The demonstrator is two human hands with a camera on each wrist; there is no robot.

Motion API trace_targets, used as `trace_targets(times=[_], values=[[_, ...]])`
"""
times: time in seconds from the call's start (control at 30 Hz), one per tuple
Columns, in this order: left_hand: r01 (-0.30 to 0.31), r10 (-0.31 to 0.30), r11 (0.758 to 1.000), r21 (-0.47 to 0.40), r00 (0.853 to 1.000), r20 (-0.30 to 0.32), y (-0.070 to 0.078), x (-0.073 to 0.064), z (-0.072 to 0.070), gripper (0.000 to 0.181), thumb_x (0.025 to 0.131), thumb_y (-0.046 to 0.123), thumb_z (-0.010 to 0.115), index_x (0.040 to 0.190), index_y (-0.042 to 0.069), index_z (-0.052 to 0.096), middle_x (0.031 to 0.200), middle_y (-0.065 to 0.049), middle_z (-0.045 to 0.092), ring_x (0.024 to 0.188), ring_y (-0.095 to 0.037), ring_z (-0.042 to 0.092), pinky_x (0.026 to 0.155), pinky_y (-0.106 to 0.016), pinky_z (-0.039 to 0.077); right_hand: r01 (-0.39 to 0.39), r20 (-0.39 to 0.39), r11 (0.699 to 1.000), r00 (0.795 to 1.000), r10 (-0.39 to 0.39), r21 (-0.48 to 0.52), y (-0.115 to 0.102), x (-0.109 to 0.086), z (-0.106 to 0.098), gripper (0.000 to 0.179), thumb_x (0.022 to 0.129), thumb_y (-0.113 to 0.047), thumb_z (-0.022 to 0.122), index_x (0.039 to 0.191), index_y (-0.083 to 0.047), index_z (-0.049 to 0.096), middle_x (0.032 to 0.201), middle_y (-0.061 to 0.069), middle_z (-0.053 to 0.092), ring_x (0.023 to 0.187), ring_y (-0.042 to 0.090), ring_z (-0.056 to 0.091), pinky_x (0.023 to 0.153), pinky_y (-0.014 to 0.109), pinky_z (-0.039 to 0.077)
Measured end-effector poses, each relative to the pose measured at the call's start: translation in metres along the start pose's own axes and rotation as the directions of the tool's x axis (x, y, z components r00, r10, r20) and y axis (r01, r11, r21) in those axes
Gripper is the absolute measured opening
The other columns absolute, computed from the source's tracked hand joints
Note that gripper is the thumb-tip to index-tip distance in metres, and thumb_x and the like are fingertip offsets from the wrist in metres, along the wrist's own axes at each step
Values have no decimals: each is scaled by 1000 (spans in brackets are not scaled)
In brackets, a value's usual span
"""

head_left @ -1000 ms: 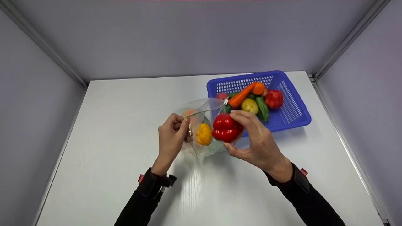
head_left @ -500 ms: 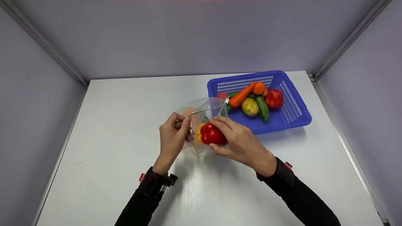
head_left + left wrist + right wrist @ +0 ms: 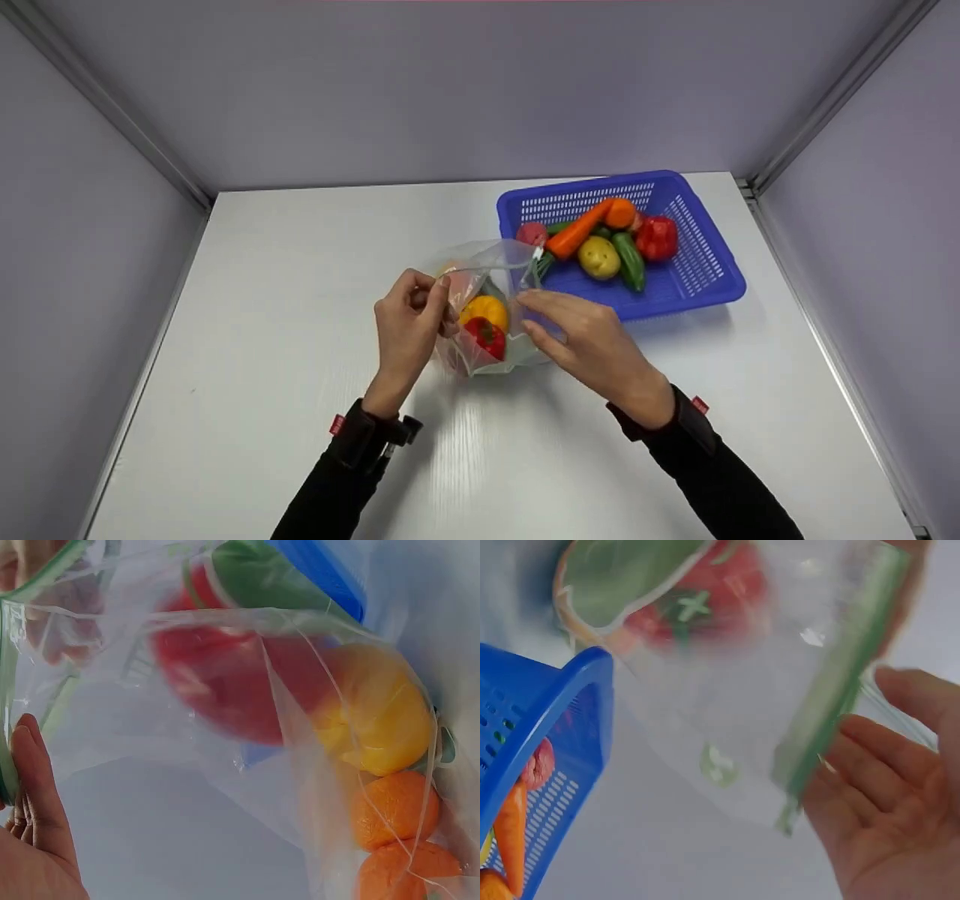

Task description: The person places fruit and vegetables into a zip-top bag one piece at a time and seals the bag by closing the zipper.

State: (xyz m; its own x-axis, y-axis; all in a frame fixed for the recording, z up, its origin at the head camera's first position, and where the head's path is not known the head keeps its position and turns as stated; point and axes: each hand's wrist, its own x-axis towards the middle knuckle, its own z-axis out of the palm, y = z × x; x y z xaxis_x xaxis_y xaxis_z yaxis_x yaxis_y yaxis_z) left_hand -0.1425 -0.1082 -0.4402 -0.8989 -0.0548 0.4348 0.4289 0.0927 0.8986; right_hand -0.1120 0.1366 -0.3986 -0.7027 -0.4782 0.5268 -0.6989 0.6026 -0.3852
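My left hand [image 3: 409,322] pinches the green-edged rim of a clear zip bag [image 3: 527,349] between thumb and fingers. Inside the bag a red bell pepper [image 3: 489,341] lies against a yellow bell pepper [image 3: 486,307]. The left wrist view also shows two oranges through the plastic, one orange [image 3: 396,810] just below the yellow pepper. The red pepper looks blurred there. My right hand [image 3: 600,352] is at the bag's right side, holding nothing, its fingers extended. In the right wrist view those fingertips are right at the green zip edge [image 3: 840,705].
Behind the right hand stands a blue plastic basket [image 3: 679,304]. It holds a carrot [image 3: 574,234], a potato [image 3: 598,257], a cucumber [image 3: 628,262], another red bell pepper [image 3: 657,238] and a pinkish round item [image 3: 532,233]. Walls enclose the white table [image 3: 300,300].
The right hand has brought the red bell pepper leftward into the bag and let it go; its fingers have drawn back a little to the right. The left hand keeps its grip on the rim.
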Motion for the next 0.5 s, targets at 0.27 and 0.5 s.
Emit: trace_targets(times=[0.27, 0.5], values=[[-45, 46, 998, 51, 999, -14, 3, 2, -6, 17, 102, 11, 67, 91, -1, 61, 64, -5, 67, 46, -17, 60, 46, -25, 53, -310, -12, 937, 950, 312, -160, 6, -19, 2, 37, 99, -40, 71, 88, -5, 66, 70, 4, 59, 61, 19, 59, 53, 31, 49], [-57, 55, 998, 37, 997, 55, 16, 11, -22, 18, 101, 11, 69, 91, -2, 61, 65, -6, 67, 48, -16, 61, 47, -25, 53, -312, 82, 940, 942, 325, -140, 7, 3, 12, 41, 107, -18, 56, 68, -15, 43, 62, -7, 28, 52, 18, 38, 50, 33, 27]])
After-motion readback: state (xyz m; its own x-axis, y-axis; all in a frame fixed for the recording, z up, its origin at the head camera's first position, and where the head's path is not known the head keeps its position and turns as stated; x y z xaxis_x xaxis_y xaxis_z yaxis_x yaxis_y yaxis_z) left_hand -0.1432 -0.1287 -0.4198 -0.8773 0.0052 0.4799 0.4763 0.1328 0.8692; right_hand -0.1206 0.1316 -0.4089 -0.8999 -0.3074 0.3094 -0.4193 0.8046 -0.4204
